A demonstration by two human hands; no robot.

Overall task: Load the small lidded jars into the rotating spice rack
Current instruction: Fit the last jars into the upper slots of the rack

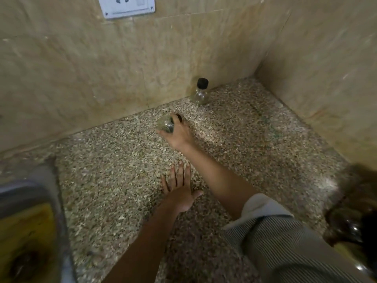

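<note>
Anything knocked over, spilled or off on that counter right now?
No spill or breakage shows. The black-lidded jar stands upright by the wall. The right hand grips a second jar, tilted and blurred. The left hand lies flat on the counter.

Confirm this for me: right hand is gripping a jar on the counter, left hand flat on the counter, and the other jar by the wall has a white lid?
Not quite. In the head view the jar by the wall has a black lid, not white. The right hand does grip a jar, and the left hand lies flat on the counter.
</note>
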